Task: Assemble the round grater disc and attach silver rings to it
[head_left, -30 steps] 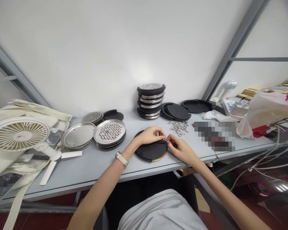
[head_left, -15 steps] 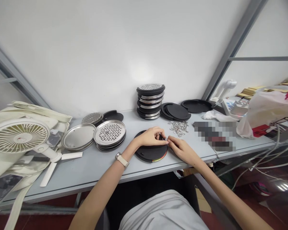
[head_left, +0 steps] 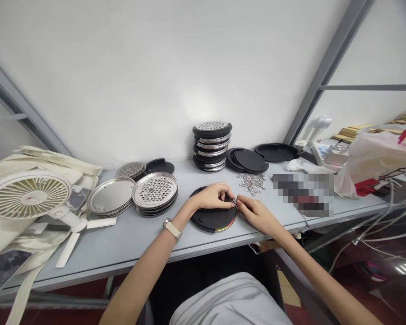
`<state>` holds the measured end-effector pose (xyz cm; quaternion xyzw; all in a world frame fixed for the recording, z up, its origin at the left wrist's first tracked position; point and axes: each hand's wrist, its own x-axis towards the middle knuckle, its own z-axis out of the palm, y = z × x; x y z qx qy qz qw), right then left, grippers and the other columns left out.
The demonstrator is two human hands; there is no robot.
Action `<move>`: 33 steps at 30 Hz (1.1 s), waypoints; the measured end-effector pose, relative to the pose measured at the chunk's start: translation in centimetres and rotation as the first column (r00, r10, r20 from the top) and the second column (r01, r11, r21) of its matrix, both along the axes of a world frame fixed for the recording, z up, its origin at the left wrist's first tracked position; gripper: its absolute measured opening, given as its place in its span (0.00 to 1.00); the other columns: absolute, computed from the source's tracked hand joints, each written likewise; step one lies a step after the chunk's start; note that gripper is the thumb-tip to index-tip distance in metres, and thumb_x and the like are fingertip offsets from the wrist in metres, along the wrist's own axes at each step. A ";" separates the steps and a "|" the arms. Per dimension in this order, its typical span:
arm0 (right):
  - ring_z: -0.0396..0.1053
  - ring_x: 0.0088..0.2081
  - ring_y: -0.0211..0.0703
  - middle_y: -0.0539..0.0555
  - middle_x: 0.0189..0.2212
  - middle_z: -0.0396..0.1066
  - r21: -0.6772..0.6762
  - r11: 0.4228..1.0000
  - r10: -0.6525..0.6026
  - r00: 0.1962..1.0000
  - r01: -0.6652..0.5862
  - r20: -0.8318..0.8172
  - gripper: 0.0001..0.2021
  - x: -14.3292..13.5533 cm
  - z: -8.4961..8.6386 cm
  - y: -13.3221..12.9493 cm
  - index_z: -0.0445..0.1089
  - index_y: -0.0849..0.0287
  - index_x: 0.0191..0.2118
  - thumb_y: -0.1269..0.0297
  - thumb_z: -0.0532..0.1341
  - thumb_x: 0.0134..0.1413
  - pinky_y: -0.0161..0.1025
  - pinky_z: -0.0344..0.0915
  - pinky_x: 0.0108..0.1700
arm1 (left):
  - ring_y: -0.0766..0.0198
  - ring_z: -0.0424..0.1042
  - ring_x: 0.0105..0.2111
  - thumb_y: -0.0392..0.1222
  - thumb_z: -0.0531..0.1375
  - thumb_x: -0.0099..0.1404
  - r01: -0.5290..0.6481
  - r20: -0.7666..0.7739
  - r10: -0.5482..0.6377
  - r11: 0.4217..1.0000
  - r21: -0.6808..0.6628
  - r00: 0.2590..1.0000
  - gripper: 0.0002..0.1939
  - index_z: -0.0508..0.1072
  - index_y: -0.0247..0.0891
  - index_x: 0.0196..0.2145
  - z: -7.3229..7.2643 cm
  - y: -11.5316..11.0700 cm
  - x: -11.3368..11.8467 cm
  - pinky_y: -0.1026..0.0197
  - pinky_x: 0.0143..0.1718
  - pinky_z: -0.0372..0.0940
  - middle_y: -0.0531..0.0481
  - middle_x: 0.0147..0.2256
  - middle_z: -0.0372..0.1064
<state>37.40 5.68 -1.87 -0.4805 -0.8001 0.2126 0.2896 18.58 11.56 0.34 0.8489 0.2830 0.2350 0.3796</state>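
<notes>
Over a round black tray (head_left: 213,221) with a red, yellow and green strip on its near right edge, both my hands meet. The fingers of my left hand (head_left: 214,197) are pinched together at the tray's right rim. Against them, the fingertips of my right hand (head_left: 254,211) are also closed. Between the two sets of fingertips shows a small metal wire clip (head_left: 233,200), partly covered by the fingers. Behind my right hand lies a loose heap of similar metal wire clips (head_left: 252,183).
To the left are a stack of perforated metal discs (head_left: 154,189), plain metal discs (head_left: 111,195) and a white fan (head_left: 29,196). A tall stack of black trays and metal discs (head_left: 212,146) stands behind. Black discs (head_left: 248,160) and a plastic bag (head_left: 368,158) are to the right.
The view has shifted slightly. My fingers have moved a little around the wire clip; both hands stay at the same rim of the black tray.
</notes>
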 end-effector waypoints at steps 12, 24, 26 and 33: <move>0.59 0.23 0.37 0.45 0.19 0.58 -0.017 1.000 -0.010 1.000 0.009 -0.022 0.13 -0.1 -0.2 0.1 0.54 0.56 0.26 0.60 0.46 0.62 0.34 0.53 0.27 | 0.72 0.60 0.27 0.43 0.64 0.53 0.045 0.054 -0.041 0.996 -0.072 0.998 0.12 0.72 0.33 0.34 -0.5 0.6 0.0 0.66 0.28 0.56 0.52 0.30 0.63; 0.60 0.23 0.38 0.45 0.19 0.58 -0.003 1.000 -0.023 0.999 0.022 -0.034 0.13 0.1 -0.3 0.0 0.55 0.55 0.27 0.60 0.45 0.63 0.34 0.55 0.28 | 0.72 0.61 0.27 0.44 0.63 0.54 0.065 0.054 -0.061 0.995 -0.078 0.997 0.13 0.72 0.33 0.34 -0.5 0.5 0.0 0.66 0.30 0.57 0.50 0.33 0.65; 0.60 0.23 0.38 0.45 0.20 0.59 0.000 1.000 -0.017 1.000 0.017 -0.017 0.13 0.1 -0.3 0.1 0.55 0.55 0.27 0.60 0.45 0.63 0.34 0.56 0.28 | 0.72 0.60 0.26 0.44 0.63 0.54 0.032 0.011 -0.031 0.998 -0.060 0.999 0.13 0.72 0.33 0.35 -0.3 0.4 -0.1 0.66 0.29 0.56 0.53 0.29 0.63; 0.62 0.23 0.41 0.47 0.21 0.62 0.078 0.996 -0.040 0.996 0.033 0.083 0.10 -0.4 -0.7 0.3 0.56 0.54 0.31 0.62 0.44 0.64 0.35 0.55 0.28 | 0.71 0.60 0.26 0.46 0.64 0.52 -0.035 -0.031 0.035 0.999 -0.026 0.999 0.15 0.70 0.35 0.34 0.1 0.0 -0.2 0.67 0.29 0.56 0.56 0.26 0.61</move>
